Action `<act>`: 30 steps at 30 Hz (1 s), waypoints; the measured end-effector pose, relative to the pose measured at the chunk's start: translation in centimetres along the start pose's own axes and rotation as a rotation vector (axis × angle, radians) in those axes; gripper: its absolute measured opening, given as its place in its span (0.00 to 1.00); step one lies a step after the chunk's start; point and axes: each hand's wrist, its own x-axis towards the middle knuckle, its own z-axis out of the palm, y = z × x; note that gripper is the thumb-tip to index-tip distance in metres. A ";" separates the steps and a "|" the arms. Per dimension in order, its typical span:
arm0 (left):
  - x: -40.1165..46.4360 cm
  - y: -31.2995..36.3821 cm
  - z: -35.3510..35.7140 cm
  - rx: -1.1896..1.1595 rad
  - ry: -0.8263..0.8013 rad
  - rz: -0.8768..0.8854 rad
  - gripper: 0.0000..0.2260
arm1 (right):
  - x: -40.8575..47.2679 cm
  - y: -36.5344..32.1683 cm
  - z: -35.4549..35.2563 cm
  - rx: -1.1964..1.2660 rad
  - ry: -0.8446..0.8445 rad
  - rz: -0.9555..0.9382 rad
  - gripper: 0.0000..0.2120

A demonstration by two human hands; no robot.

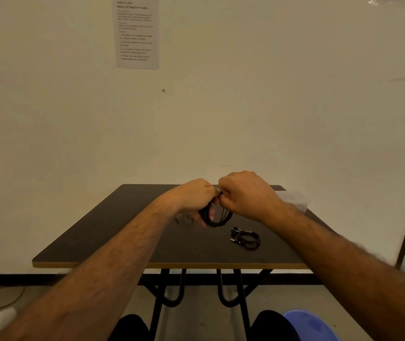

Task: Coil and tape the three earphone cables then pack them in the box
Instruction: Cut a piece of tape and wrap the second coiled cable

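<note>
Earphone cable coil (217, 217), black and looped, hangs between both hands above the dark table (122, 230). Left hand (196, 198) and right hand (245, 193) each pinch its top, knuckles nearly touching. A second black coil (247, 238) lies on the table just right. A clear box (295, 200) sits at the far right corner.

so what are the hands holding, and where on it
Both hands, left hand and right hand, pinch the top of a coiled black earphone cable.
</note>
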 end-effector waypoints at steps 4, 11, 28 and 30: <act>0.2 -0.2 0.1 0.008 0.047 -0.001 0.15 | -0.2 0.0 0.3 -0.020 0.008 -0.004 0.13; 0.8 -1.0 0.9 0.249 0.171 0.107 0.13 | -0.5 0.6 0.3 -0.030 -0.030 0.008 0.12; 0.9 -1.9 1.5 0.240 -0.040 0.081 0.10 | -0.1 2.2 -2.1 0.379 -0.350 0.212 0.05; 0.8 -1.8 1.6 0.249 -0.054 0.099 0.10 | 0.0 2.4 -2.3 0.401 -0.374 0.204 0.05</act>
